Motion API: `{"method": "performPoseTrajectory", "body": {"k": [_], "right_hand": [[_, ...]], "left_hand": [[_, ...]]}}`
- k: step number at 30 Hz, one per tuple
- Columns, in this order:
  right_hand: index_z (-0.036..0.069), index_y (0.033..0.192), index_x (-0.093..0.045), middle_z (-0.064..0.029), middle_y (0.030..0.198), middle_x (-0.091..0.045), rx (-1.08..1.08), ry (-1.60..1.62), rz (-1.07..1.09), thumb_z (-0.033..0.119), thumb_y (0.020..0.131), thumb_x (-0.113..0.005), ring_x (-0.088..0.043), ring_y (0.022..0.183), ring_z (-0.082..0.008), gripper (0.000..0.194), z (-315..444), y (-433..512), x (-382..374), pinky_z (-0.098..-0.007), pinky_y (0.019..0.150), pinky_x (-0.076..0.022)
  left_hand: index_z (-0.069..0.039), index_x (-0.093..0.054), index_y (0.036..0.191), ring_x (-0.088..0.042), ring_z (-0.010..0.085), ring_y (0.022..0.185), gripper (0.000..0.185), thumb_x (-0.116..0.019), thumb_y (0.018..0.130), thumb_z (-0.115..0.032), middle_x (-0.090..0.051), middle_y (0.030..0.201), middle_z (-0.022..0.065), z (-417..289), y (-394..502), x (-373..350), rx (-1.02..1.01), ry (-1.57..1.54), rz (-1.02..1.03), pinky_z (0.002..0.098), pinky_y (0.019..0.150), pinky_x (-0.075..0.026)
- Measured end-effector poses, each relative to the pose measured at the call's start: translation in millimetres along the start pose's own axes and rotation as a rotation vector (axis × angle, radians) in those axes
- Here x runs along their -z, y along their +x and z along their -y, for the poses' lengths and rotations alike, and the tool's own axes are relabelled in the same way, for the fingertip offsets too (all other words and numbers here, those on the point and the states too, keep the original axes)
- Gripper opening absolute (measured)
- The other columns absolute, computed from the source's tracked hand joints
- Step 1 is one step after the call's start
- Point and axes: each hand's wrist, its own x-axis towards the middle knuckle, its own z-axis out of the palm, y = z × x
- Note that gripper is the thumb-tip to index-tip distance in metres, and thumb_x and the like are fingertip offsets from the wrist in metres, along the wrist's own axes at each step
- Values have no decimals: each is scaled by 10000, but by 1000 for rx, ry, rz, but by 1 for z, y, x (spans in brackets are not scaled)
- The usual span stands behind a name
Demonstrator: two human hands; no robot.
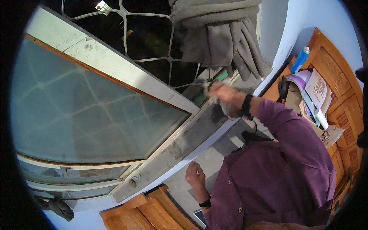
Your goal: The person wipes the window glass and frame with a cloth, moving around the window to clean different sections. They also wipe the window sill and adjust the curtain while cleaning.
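My right hand point(220, 91), blurred by motion, is closed around a pale cloth point(228, 110) at the window sill point(188, 138). The fingers and cloth are too smeared to make out fully. A green-edged strip of the window frame point(199, 99) shows beside that hand. My left hand point(196, 176) hangs over the floor, away from the sill, its fingers loosely curled with nothing visible in them. To the left, a white-framed casement window point(123, 63) with frosted glass stands swung out. A grey curtain point(220, 43) is bunched up above my right hand.
A white metal grille point(125, 31) spans the window opening. On the right, papers point(316, 86) and a blue spray can point(300, 59) lie by a carved wooden headboard point(333, 66). Another wooden furniture piece point(143, 212) stands below. A small brown lump point(132, 183) sits on the sill.
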Motion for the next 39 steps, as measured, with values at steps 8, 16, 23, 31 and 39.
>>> {"method": "performPoseTrajectory", "body": {"k": [8, 16, 23, 31, 39], "right_hand": [[51, 1180, -633, -176, 1143, -639, -933, 517, -369, 246, 975, -553, -606, 1085, -334, 294, -56, -35, 32, -412, 956, -478], [110, 1069, -616, -83, 976, -645, 201, -7, -193, 139, 898, -572, -631, 889, -317, 180, 19, -17, -31, -416, 807, -509], [8, 1201, -581, -118, 1141, -650, -861, 252, -353, 244, 935, -549, -637, 985, -315, 357, -85, -42, -31, -449, 810, -510], [84, 996, -622, -98, 983, -629, 131, -58, -256, 74, 760, -608, -627, 943, -299, 237, 72, -6, -43, -417, 800, -548], [21, 1162, -596, -134, 1058, -669, -586, 275, -298, 259, 1011, -487, -629, 949, -265, 301, -152, -78, -68, -398, 877, -494]], "left_hand": [[-44, -721, 901, -707, 323, 970, 68, -694, 845, -71, -737, 1014, 143, 15, -34, 15, 284, 12, 18, 423, 858, -561], [-43, -724, 919, -704, 329, 988, 79, -690, 850, -62, -736, 1011, 150, 5, 0, -8, 71, -37, 121, 422, 862, -562], [-38, -718, 917, -706, 334, 973, 74, -685, 856, -65, -734, 1005, 151, 19, 6, -5, 122, -93, 53, 416, 849, -560], [-39, -723, 915, -710, 331, 940, 86, -676, 857, -81, -740, 989, 146, -1, 25, -26, 34, -131, 211, 408, 835, -567], [-39, -728, 946, -708, 332, 955, 107, -682, 860, -81, -735, 1005, 154, 12, 20, -15, 69, -133, 153, 410, 836, -567]]}}
